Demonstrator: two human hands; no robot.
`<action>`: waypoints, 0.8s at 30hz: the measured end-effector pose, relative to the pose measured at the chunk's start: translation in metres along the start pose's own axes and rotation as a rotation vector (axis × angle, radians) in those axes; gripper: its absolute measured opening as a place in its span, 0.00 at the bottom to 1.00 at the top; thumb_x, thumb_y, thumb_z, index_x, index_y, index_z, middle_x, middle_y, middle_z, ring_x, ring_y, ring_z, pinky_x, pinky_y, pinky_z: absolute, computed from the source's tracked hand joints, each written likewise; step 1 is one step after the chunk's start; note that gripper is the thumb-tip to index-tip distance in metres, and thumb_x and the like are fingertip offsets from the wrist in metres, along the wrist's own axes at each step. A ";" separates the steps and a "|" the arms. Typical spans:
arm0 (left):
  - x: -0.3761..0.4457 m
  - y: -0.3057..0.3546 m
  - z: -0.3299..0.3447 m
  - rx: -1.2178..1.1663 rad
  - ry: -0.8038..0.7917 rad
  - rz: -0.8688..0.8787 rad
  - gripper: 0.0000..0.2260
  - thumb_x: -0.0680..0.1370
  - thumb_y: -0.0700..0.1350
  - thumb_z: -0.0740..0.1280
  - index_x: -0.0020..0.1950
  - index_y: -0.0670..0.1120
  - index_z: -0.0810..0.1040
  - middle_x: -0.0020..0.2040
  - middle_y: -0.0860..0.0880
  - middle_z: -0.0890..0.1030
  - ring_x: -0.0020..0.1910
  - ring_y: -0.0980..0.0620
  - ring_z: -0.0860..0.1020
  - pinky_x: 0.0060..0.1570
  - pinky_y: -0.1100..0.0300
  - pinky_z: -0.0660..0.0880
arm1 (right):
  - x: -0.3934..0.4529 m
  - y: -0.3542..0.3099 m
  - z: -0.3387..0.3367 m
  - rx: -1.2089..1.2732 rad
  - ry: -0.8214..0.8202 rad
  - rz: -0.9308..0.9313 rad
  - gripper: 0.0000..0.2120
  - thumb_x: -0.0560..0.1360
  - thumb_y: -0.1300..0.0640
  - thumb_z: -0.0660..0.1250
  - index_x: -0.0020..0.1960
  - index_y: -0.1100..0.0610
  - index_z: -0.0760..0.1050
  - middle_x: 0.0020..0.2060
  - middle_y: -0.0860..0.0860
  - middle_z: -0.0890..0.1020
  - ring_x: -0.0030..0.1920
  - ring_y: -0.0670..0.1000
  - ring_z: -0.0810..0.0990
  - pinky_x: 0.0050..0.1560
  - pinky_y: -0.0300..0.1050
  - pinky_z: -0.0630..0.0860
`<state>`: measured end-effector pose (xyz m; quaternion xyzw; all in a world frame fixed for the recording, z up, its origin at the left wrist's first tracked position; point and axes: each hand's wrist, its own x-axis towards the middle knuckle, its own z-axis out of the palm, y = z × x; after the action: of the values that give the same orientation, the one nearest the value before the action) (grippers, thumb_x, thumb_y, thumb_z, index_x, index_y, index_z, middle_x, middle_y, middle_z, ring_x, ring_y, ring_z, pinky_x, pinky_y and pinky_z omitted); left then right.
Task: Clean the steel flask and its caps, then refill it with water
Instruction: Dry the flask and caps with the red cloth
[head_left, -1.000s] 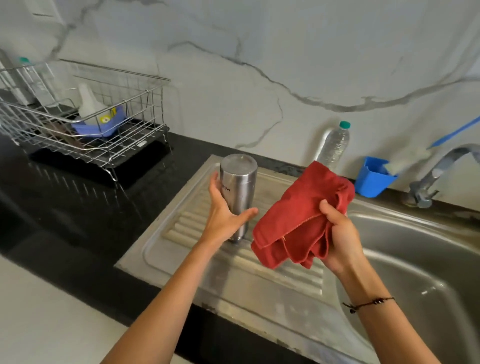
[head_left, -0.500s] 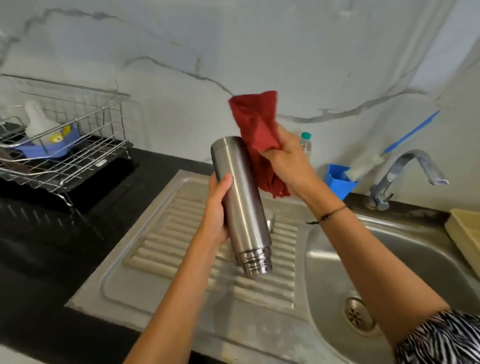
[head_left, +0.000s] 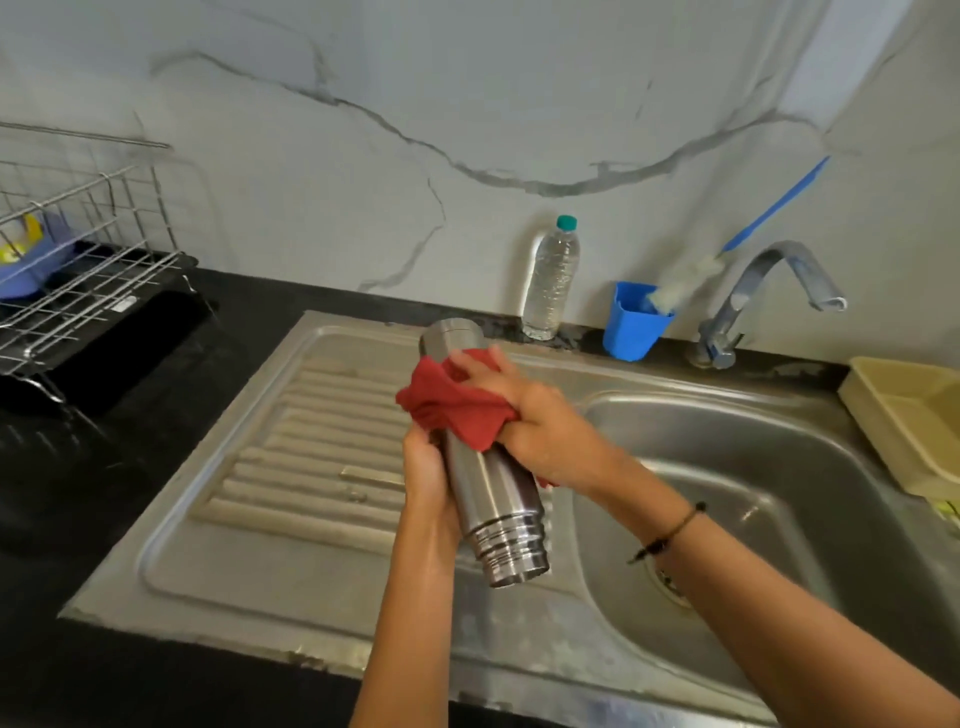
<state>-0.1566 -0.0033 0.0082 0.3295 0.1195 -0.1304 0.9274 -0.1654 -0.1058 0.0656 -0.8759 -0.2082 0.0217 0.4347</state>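
Where red cloth (head_left: 457, 410) wraps, flask (head_left: 493, 499) middle hidden.

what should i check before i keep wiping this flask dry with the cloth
1. Left hand grips the steel flask firmly: ok, wrapped round its middle.
2. Red cloth against the flask under the right hand: ok.
3. Flask held over the drainboard edge and sink, not the counter: ok.
4. Flask upside down, threaded mouth low and towards the camera: ok for draining.
5. Tap off: ok, no water seen.
6. Caps within reach: cannot tell, none clearly in view.
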 end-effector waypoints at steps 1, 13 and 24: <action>-0.001 -0.003 0.001 -0.013 0.011 -0.002 0.19 0.79 0.55 0.55 0.46 0.43 0.78 0.34 0.43 0.83 0.31 0.49 0.82 0.31 0.61 0.80 | -0.007 0.002 0.002 -0.005 -0.007 -0.007 0.23 0.75 0.70 0.61 0.66 0.54 0.72 0.72 0.48 0.64 0.76 0.54 0.48 0.75 0.51 0.43; 0.006 -0.006 0.001 -0.084 0.184 0.004 0.26 0.76 0.62 0.61 0.61 0.40 0.74 0.42 0.41 0.81 0.42 0.44 0.80 0.47 0.51 0.77 | -0.080 0.007 -0.023 0.415 -0.040 0.142 0.21 0.66 0.66 0.60 0.53 0.53 0.81 0.48 0.53 0.83 0.43 0.51 0.82 0.40 0.41 0.78; -0.004 -0.006 0.023 0.200 -0.045 -0.065 0.18 0.79 0.53 0.59 0.47 0.39 0.79 0.33 0.41 0.83 0.29 0.47 0.82 0.28 0.58 0.79 | 0.035 0.017 -0.067 0.381 0.419 0.171 0.12 0.74 0.66 0.61 0.44 0.51 0.77 0.33 0.49 0.76 0.37 0.49 0.73 0.45 0.47 0.72</action>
<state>-0.1591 -0.0224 0.0231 0.4136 0.0956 -0.1789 0.8876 -0.1133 -0.1516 0.0993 -0.7784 -0.0316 -0.0845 0.6213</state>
